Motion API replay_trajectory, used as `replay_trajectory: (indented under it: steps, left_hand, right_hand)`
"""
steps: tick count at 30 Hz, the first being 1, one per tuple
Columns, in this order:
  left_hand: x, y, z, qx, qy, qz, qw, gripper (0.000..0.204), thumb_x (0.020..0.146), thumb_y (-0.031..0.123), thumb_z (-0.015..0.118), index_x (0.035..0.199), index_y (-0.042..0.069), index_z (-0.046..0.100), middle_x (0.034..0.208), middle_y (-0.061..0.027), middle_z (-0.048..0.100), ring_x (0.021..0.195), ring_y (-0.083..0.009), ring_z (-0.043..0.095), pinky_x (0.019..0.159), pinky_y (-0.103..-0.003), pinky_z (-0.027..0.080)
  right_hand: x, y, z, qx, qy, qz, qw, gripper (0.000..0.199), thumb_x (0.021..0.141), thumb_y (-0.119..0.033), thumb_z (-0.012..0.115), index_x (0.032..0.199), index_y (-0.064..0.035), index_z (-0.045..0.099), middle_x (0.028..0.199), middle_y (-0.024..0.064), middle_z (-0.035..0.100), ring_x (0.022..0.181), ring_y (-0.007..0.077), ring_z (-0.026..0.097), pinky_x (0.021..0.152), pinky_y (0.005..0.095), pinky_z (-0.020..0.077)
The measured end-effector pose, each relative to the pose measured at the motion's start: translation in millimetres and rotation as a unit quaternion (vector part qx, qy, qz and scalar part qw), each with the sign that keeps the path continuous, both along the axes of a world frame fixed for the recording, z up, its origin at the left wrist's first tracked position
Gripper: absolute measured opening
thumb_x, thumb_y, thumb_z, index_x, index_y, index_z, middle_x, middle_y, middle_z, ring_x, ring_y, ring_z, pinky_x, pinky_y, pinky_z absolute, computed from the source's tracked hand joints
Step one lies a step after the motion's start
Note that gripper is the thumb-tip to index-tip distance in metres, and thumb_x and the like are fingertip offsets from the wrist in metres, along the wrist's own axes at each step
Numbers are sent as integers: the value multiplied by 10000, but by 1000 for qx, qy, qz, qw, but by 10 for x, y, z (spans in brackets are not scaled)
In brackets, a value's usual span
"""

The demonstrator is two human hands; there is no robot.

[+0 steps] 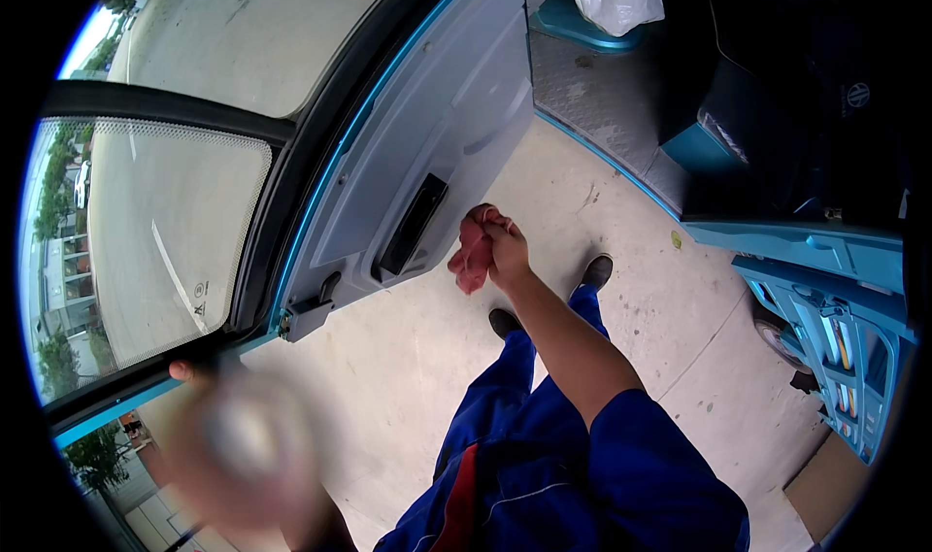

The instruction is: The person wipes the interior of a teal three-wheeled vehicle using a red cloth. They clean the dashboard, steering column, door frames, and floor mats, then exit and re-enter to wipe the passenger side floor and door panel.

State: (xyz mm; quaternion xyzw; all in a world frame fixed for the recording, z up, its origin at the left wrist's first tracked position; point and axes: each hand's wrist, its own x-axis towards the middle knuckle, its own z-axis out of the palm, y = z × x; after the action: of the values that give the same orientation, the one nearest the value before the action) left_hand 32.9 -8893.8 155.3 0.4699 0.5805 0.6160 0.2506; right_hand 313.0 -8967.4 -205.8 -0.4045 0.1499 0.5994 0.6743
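Note:
My right hand (pixel 507 253) is closed on a crumpled red cloth (pixel 473 259), which hangs beside the grey inner panel of an open vehicle door (pixel 388 154). At the lower left, a round blurred patch covers most of my left hand (pixel 248 445). One fingertip shows above the blur, at the edge of the dark door window frame (pixel 254 290). What the other fingers do is hidden. A black pocket or grip (pixel 413 224) is set into the door panel, with a small dark handle (pixel 330 284) near its lower end.
The vehicle's dark cab floor (pixel 612 96) lies at the upper right, with a white plastic bag (pixel 618 3) on it. A blue compartment door (pixel 835 348) sticks out at the right above a wheel (pixel 780 345). My shoes (pixel 597 272) stand on pale concrete.

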Motion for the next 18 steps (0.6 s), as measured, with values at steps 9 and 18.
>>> replay_trajectory:
  steps: [9,18]
  left_hand:
    - [-13,-13,-20,22,23,68,997,1035,977,783,417,1606,-27,284,1626,-243,372,1486,-373,404,1263,-490,311]
    - [-336,8,-38,1,17,105,994,1128,947,824,432,1580,-94,271,1633,-260,356,1453,-382,435,1248,-480,336]
  right_hand:
    - [751,1632,-376,23,-357,-105,928,438,971,-127,656,1389,-23,578,1285,158,644,1185,304,622,1030,374,483]
    - [1169,2174,-290,-283,-476,-42,832,531,897,-57,650,1413,-45,524,1300,254,579,1201,455,548,1036,489,437]
